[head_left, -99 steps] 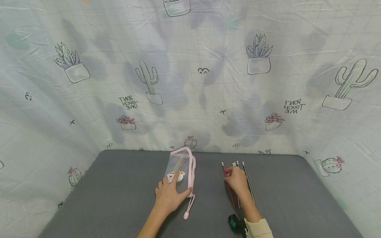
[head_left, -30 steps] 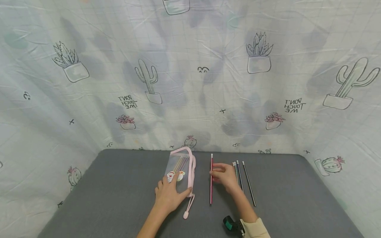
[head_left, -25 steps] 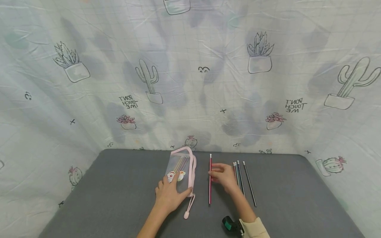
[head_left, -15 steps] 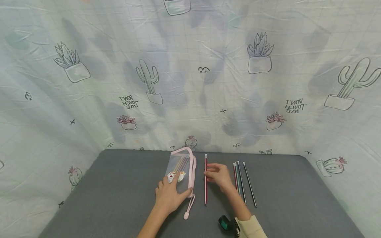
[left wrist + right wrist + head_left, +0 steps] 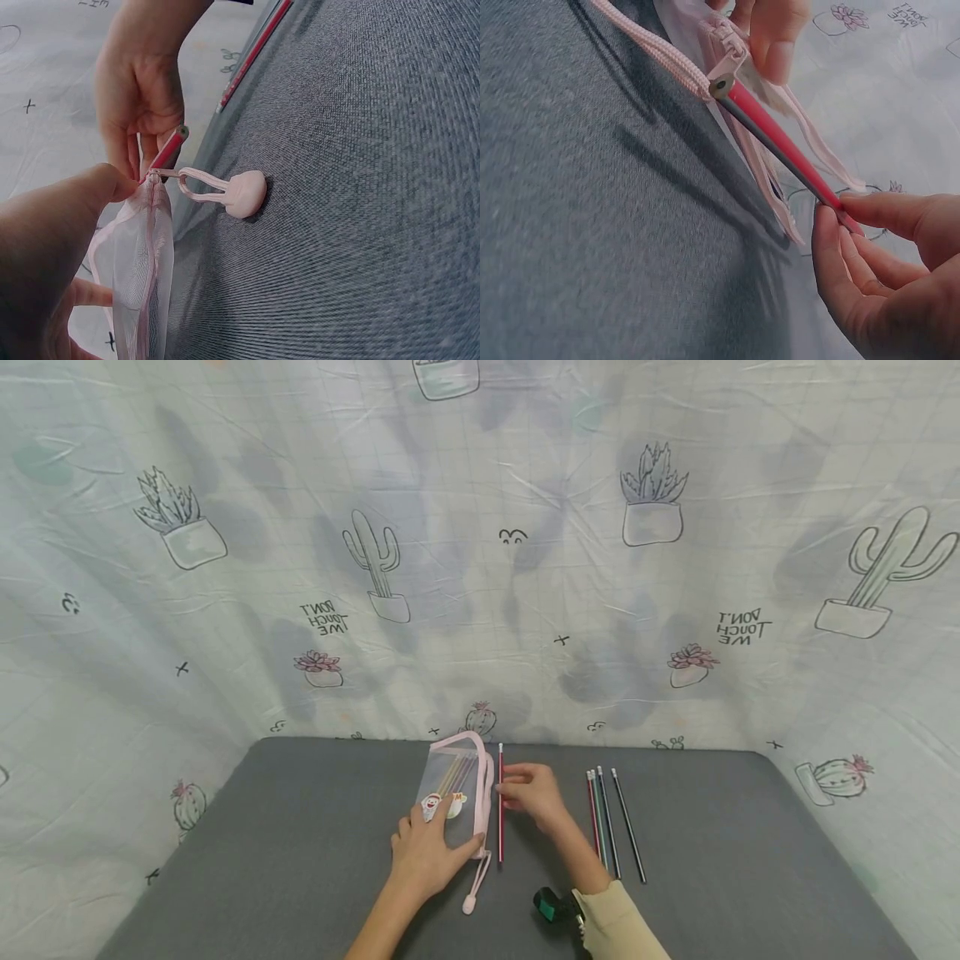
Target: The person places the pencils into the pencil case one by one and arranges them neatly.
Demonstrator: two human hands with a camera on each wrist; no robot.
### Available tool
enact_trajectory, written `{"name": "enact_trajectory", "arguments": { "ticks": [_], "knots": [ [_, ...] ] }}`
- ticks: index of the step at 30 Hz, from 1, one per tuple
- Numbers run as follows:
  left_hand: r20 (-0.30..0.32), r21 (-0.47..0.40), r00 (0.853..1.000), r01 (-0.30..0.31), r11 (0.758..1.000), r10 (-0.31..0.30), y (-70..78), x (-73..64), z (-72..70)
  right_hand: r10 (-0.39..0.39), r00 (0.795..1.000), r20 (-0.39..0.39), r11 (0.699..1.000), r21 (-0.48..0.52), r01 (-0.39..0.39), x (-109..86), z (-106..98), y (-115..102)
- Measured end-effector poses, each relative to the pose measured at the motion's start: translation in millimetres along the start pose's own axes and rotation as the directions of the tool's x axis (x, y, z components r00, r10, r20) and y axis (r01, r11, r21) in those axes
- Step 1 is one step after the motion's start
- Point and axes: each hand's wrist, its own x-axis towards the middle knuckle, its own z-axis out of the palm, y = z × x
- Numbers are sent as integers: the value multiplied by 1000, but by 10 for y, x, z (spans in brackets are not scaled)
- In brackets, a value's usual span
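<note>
My left hand holds a translucent mesh pencil case with pink trim, fingers spread on its face and thumb at the zipper edge. Several pencils show through the mesh, beside cartoon stickers. Just right of the case, my right hand pinches a red pencil between thumb and fingertips, its white-tipped end pointing away from me. In the right wrist view, the pencil's unsharpened end is close to the zipper pull. That view shows the zipper side parted. Whether pencil and case touch, I cannot tell.
Several more pencils lie side by side on the grey table, to the right of my right forearm. A pink strap hangs from the case toward me. Behind the table's far edge hangs a cactus-print curtain.
My right hand has picked the red pencil from the group on the right and carried it left to the case's edge. My left hand has stayed on the pencil case.
</note>
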Motion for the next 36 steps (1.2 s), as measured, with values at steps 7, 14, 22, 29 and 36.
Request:
{"name": "enact_trajectory", "arguments": {
  "ticks": [7,14,22,29,36],
  "knots": [
    [0,-8,1000,-4,1000,4,-11,-2,-8,1,1000,6,1000,12,-1,54,89,-5],
    [-14,-5,1000,-27,1000,27,-28,-24,-8,23,1000,21,998,52,-24,134,137,-5],
    [-10,-9,999,-30,1000,30,-22,-12,-14,25,1000,5,998,56,-25,202,150,-35],
    [-16,-6,999,-28,1000,28,-22,-8,-12,49,999,0,994,97,-48,223,218,-16],
    [-9,-8,1000,-26,1000,26,-17,-2,-15,43,999,-7,990,136,-41,186,306,35]
  ]
}}
